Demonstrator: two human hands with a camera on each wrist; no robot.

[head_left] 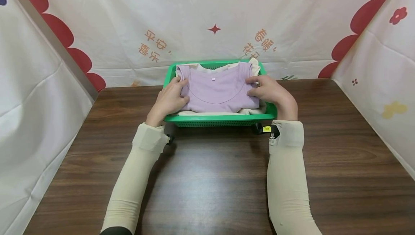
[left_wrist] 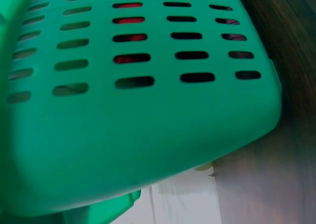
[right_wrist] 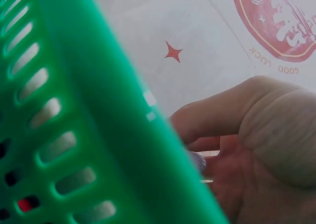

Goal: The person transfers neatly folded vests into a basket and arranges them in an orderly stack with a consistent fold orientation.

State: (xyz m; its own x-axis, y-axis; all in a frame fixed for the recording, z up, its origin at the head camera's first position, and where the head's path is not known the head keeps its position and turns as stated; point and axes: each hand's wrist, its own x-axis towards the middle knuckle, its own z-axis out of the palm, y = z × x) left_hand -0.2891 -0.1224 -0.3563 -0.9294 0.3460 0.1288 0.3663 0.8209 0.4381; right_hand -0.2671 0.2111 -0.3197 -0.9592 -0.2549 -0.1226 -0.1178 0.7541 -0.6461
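Observation:
A folded lavender shirt (head_left: 216, 89) with a round neckline and a small white label lies face up on cream-white clothing (head_left: 207, 113) inside a green plastic basket (head_left: 220, 117). My left hand (head_left: 169, 98) grips the shirt's left side, thumb nearer me and fingertips by the shoulder. At the opposite side, my right hand (head_left: 273, 91) holds the right edge between thumb and fingers. In the right wrist view, a bit of lavender fabric (right_wrist: 198, 160) shows between thumb and fingers, partly behind the basket rim. The left wrist view shows the slotted basket wall (left_wrist: 148, 110), with that hand out of sight.
The basket stands at the back of a dark brown wooden table (head_left: 207, 177). Behind it hangs a white printed cloth (head_left: 194, 11), with more cloth along both sides. Something red (left_wrist: 129, 38) shows through the basket's slots.

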